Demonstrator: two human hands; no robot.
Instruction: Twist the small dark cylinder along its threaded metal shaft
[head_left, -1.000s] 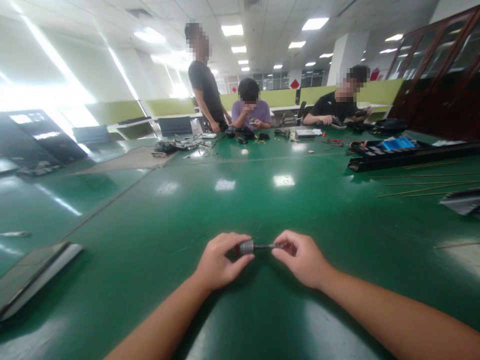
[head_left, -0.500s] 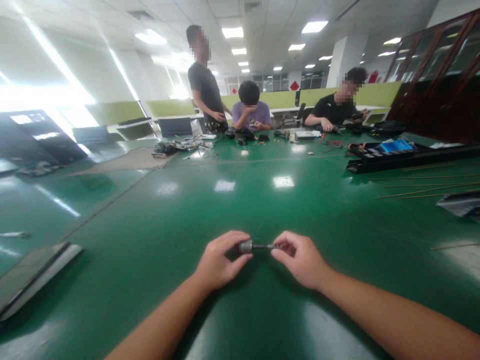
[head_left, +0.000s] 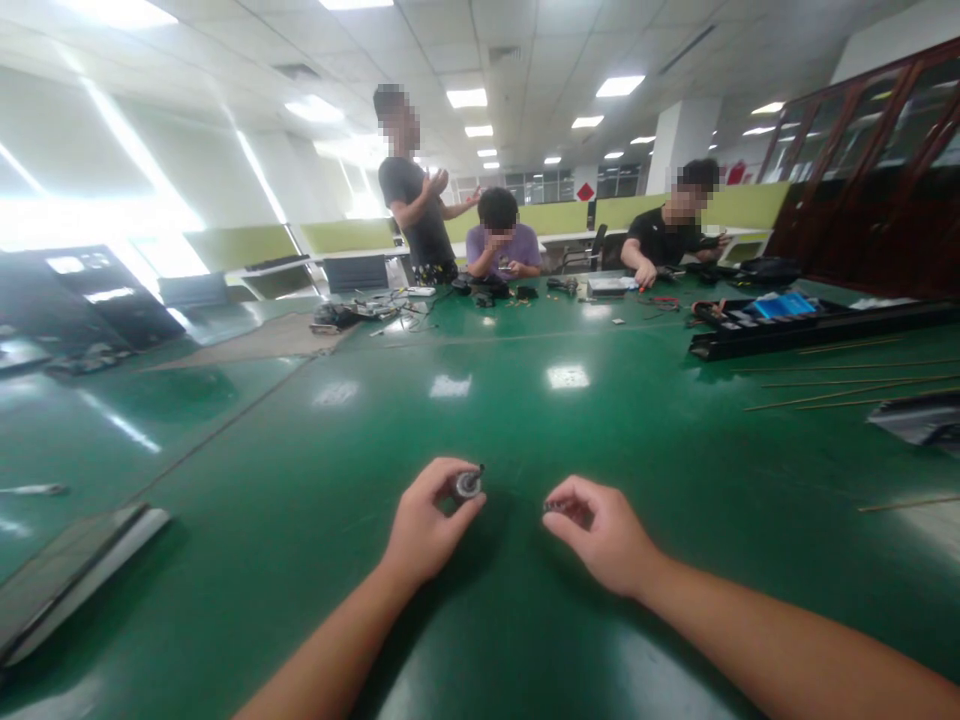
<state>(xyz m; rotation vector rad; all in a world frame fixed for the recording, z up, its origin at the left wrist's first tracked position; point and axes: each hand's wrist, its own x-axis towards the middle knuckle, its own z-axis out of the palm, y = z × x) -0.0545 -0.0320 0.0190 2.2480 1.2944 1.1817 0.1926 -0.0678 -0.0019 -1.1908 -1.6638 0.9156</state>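
Note:
Between the thumb and fingers of my left hand (head_left: 429,520) is a round silver metal part (head_left: 467,485), its end face turned toward the camera, with a short dark piece sticking up at its edge. My right hand (head_left: 604,530) is a little way to the right, its thumb and fingers pinched on a small dark metal piece (head_left: 555,508), mostly hidden by the fingers. The two parts are apart, both held above the green table (head_left: 495,420).
A flat grey panel (head_left: 75,580) lies at the left. Thin rods (head_left: 847,382) and a black tray (head_left: 825,325) are at the right. Cables and tools (head_left: 375,312) lie at the far edge, where three people (head_left: 420,215) are.
The slim shaft no longer spans my hands. The silver part has turned toward the camera, and my hands are farther apart. The standing person has raised both hands.

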